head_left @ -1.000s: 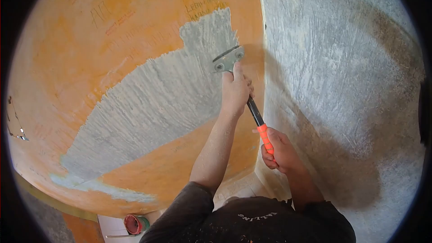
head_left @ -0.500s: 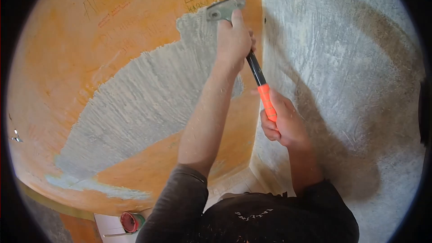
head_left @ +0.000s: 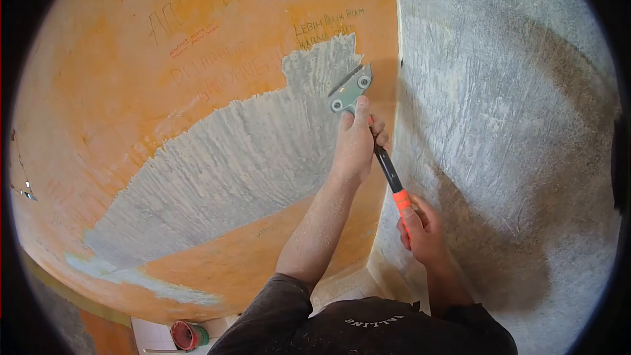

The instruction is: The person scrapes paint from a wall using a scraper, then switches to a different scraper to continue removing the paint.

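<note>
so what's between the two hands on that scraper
Head view: just the scraper's black shaft, bare from the left hand below the blade head down to the right hand on the orange grip.

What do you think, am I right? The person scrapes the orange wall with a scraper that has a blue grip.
Not quite: the head view shows the grip of the scraper is orange, not blue. The left hand and right hand do hold it against the orange wall.

Scraper (head_left: 351,92) on wall (head_left: 197,92), bucket (head_left: 187,335) below
</note>
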`<action>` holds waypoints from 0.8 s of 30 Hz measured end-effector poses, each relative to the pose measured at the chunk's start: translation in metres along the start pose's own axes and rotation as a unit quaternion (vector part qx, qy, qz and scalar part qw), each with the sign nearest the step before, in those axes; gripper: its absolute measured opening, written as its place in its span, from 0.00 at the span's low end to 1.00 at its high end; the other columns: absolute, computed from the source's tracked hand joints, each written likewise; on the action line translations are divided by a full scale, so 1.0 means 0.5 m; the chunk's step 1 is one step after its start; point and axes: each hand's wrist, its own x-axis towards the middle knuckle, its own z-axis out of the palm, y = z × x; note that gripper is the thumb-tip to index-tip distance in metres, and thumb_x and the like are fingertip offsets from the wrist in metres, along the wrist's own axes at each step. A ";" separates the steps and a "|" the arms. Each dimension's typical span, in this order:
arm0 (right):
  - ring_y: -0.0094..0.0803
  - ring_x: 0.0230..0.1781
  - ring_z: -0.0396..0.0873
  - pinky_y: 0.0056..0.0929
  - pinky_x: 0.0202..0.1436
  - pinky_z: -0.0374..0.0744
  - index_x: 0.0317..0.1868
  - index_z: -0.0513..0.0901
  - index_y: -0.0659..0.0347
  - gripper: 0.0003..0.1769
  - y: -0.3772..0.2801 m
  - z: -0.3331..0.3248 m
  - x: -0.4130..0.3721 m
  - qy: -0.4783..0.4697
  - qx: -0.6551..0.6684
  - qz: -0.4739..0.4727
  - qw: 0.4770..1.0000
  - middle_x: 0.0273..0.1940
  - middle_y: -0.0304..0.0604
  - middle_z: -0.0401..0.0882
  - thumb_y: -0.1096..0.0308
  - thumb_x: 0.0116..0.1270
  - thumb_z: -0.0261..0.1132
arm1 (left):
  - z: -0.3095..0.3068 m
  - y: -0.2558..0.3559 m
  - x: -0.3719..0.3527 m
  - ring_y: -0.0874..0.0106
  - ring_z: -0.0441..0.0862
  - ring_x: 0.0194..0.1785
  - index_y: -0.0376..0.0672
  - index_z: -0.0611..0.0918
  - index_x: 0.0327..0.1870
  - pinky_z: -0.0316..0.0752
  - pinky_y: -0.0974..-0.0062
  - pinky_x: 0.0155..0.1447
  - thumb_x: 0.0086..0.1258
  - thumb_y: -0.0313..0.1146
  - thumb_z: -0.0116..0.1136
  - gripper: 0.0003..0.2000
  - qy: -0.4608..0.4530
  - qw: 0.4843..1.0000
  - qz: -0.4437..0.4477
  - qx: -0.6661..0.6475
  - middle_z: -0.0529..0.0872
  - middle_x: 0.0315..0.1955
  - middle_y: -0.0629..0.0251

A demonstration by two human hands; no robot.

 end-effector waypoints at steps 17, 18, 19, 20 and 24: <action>0.36 0.20 0.75 0.32 0.23 0.72 0.61 0.81 0.58 0.23 0.005 -0.005 0.007 0.176 -0.405 -0.284 0.851 0.26 0.44 0.75 0.72 0.64 0.69 | 0.010 -0.048 0.021 0.83 0.50 0.19 0.50 0.72 0.43 0.50 0.82 0.24 0.79 0.61 0.37 0.22 -0.084 0.975 0.024 -0.206 0.54 0.19 0.80; 0.36 0.19 0.74 0.32 0.22 0.71 0.61 0.82 0.57 0.23 -0.002 -0.005 0.006 0.177 -0.401 -0.293 0.850 0.25 0.44 0.74 0.72 0.64 0.69 | 0.011 -0.045 0.023 0.83 0.50 0.19 0.50 0.72 0.43 0.51 0.83 0.24 0.80 0.60 0.36 0.22 -0.103 0.969 0.021 -0.222 0.55 0.19 0.80; 0.35 0.18 0.73 0.33 0.21 0.70 0.61 0.82 0.57 0.24 -0.006 -0.003 0.008 0.179 -0.395 -0.303 0.848 0.24 0.44 0.73 0.73 0.63 0.69 | 0.007 -0.052 0.020 0.83 0.50 0.19 0.50 0.72 0.43 0.51 0.83 0.24 0.80 0.60 0.36 0.22 -0.101 0.969 0.023 -0.223 0.55 0.19 0.80; 0.35 0.18 0.73 0.33 0.21 0.70 0.61 0.82 0.57 0.24 0.000 -0.005 0.005 0.178 -0.393 -0.305 0.849 0.24 0.44 0.73 0.73 0.63 0.69 | 0.000 -0.068 0.016 0.83 0.50 0.19 0.51 0.72 0.42 0.51 0.82 0.24 0.79 0.61 0.36 0.23 -0.095 0.970 0.007 -0.224 0.55 0.18 0.80; 0.35 0.17 0.71 0.34 0.20 0.68 0.61 0.82 0.55 0.25 0.007 -0.011 0.003 0.183 -0.405 -0.296 0.845 0.23 0.43 0.71 0.73 0.63 0.70 | -0.015 -0.081 0.031 0.83 0.50 0.19 0.52 0.71 0.39 0.51 0.82 0.24 0.78 0.63 0.35 0.24 -0.152 0.951 -0.009 -0.270 0.55 0.18 0.80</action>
